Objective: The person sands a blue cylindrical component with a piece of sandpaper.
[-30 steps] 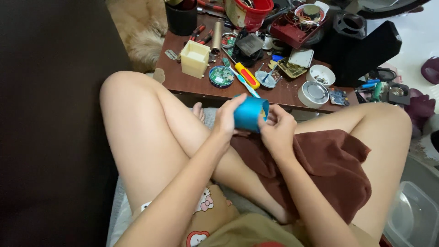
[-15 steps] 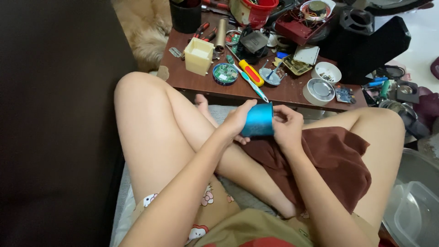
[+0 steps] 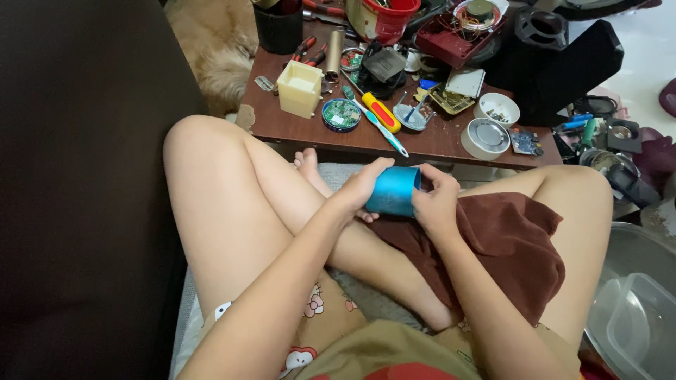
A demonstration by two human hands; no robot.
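— Starting at the left, what do you see?

— A dark sofa side, then the person's bare knee. Behind it, on the brown counter [image 3: 296, 134], stands a cream square box [image 3: 300, 87], with a round green circuit board [image 3: 341, 114] just beside it.

— And the hands?

— The left hand [image 3: 362, 186] is curled around the near side of a blue metal cylinder [image 3: 394, 190], fingers wrapped on its wall. The right hand [image 3: 436, 204] grips the cylinder's other side, thumb over the open rim. Both are closed on it.

— Where does the cylinder sit?

— Held above the crossed legs, just in front of the counter's edge, touching a brown towel [image 3: 507, 246] draped over the right thigh.

— Further right?

— A red-and-yellow screwdriver [image 3: 381, 112] and a blue toothbrush [image 3: 384, 130] lie on the counter, then a white round tin [image 3: 485, 137]. At the far right, on the floor, a clear plastic tub [image 3: 634, 317].
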